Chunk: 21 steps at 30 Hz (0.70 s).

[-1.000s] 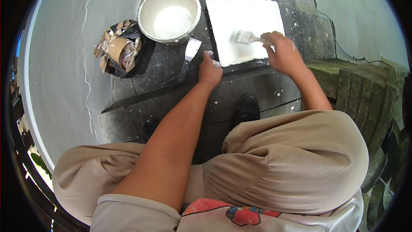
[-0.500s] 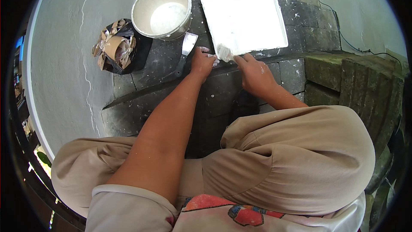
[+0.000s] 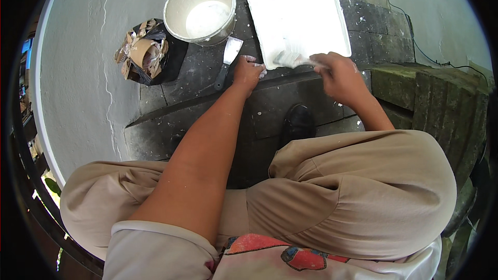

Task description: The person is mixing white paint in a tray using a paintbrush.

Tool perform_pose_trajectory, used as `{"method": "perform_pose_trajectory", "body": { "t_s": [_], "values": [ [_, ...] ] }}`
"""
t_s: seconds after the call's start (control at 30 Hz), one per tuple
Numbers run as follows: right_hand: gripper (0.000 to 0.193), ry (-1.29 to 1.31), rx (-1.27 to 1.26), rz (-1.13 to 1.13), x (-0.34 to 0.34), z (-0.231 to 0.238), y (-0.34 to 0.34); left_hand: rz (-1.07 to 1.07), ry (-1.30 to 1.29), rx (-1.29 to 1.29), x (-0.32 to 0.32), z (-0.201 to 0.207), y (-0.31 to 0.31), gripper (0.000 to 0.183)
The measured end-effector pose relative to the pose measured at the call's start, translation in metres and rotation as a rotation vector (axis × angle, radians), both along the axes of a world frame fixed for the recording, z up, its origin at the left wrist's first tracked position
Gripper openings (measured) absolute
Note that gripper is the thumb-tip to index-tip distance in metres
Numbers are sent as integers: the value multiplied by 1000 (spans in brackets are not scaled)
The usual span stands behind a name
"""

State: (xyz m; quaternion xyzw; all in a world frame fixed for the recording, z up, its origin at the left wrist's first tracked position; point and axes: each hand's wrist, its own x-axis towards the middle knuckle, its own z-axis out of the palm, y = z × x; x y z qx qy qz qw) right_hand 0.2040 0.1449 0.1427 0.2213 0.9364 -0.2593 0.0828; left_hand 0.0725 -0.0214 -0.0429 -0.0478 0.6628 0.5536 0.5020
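Note:
A shallow white paint tray (image 3: 350, 41) full of white paint lies in front of me. My right hand (image 3: 342, 79) grips the handle of a paintbrush (image 3: 301, 61), its bristles on the paint near the tray's close edge. At the near left corner of the tray, my left hand (image 3: 247, 74) has its fingers curled round the rim, the fingertips smeared white. A putty knife (image 3: 232, 51) with a black handle rests on the floor just left of that hand.
A white-coated bucket (image 3: 223, 33) stands behind the putty knife. Beside it sits a black bag (image 3: 179, 52) with torn brown paper and a tape roll (image 3: 142, 52). Stone blocks (image 3: 441, 91) rise at the right, and a thin cable (image 3: 407, 21) runs along the wall.
My right hand has moved right with the paintbrush, which has swung from the tray's near left corner inward along the near edge. My left hand stays at the corner.

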Motion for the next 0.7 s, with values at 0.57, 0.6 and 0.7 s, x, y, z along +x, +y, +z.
{"method": "perform_pose_trajectory", "body": {
  "t_s": [0.57,0.6,0.7],
  "values": [
    [25,-78,-86,-232,12,-51,-39,-56,55,-74,0,-1,0,43],
    [24,-97,-59,-188,11,-48,-37,-49,56,-72,1,0,1,42],
    [23,-146,-34,-120,7,-39,-32,-34,63,-57,1,-1,1,42]
  ]
}}
